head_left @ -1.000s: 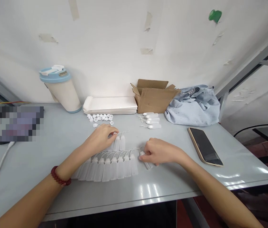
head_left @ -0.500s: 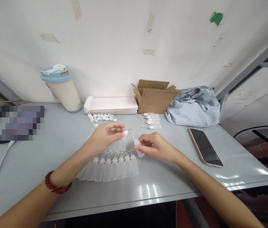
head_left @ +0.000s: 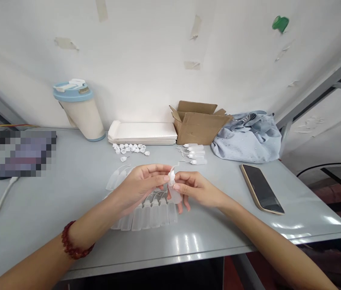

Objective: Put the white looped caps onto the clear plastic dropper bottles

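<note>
My right hand (head_left: 196, 188) grips a small translucent squeeze bottle (head_left: 175, 196) upright, its thumb and fingers around the body. My left hand (head_left: 147, 183) pinches a white needle-tip cap (head_left: 172, 175) at the mouth of that bottle; its needle is hidden now. A thin pale strap curls up above the cap. Under and behind my left hand lie rows of similar bottles (head_left: 155, 213) with thin curved straps, partly covered by the hand and wrist. Farther back, several loose white caps (head_left: 133, 148) lie in a cluster, and one single cap (head_left: 123, 159) sits nearer to me.
Several capped bottles (head_left: 196, 150) lie before an open cardboard box (head_left: 202, 127). A stack of white envelopes (head_left: 143, 133), a blue-lidded tumbler (head_left: 82, 114) and a bundled cloth (head_left: 247, 139) stand along the wall. A phone (head_left: 262, 188) lies right; a blurred-out device (head_left: 27, 155) with cable lies left.
My left hand has moved right and brought the needle-tip cap onto the bottle's mouth. My right hand still holds the bottle, now more upright. The view has shifted slightly.
</note>
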Demonstrator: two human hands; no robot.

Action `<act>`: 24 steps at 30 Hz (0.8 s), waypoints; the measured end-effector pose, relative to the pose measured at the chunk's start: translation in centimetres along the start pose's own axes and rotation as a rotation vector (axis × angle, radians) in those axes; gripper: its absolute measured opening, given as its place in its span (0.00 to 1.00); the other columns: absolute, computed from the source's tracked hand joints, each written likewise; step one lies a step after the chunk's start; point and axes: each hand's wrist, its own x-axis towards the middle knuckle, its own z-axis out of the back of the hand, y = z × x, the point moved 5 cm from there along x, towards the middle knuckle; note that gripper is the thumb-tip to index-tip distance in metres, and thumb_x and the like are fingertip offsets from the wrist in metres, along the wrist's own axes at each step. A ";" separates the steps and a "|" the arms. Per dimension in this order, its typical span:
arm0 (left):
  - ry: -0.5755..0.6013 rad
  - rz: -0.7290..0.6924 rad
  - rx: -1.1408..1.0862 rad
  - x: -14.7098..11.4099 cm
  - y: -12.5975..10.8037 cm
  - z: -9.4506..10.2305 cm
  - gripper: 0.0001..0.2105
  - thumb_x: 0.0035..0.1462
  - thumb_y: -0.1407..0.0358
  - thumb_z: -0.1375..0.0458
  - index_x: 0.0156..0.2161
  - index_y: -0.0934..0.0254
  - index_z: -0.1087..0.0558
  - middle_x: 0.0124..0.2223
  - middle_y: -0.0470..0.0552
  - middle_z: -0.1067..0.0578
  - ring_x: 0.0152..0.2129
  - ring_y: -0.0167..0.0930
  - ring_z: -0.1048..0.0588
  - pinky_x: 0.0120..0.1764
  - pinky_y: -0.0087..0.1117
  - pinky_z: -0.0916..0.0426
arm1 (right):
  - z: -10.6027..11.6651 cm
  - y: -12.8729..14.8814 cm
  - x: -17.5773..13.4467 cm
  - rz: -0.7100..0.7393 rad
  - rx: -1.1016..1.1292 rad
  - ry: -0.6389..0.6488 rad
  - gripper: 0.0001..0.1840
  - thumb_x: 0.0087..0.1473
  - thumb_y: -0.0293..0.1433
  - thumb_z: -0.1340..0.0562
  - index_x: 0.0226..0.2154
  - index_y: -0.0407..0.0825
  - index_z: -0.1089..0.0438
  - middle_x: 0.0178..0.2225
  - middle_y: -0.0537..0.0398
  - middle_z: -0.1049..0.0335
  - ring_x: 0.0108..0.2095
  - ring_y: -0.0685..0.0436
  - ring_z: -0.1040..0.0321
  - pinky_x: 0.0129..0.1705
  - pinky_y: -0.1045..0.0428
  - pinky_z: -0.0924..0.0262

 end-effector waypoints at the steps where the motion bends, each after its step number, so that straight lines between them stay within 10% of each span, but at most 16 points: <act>1: 0.005 -0.004 -0.004 0.0 -0.1 0.0 0.11 0.52 0.63 0.38 0.41 0.63 0.26 0.34 0.47 0.26 0.27 0.26 0.28 0.37 0.31 0.35 | 0.0 0.0 0.0 0.009 0.008 -0.004 0.13 0.58 0.39 0.42 0.35 0.44 0.34 0.32 0.54 0.30 0.22 0.52 0.29 0.18 0.60 0.41; 24: -0.126 -0.158 0.553 0.1 -1.4 1.6 0.10 0.52 0.56 0.40 0.34 0.60 0.25 0.29 0.43 0.26 0.25 0.26 0.31 0.28 0.26 0.38 | 1.6 -0.2 0.0 -0.060 0.108 -0.173 0.18 0.48 0.35 0.32 0.38 0.49 0.39 0.30 0.56 0.27 0.19 0.57 0.44 0.20 0.59 0.51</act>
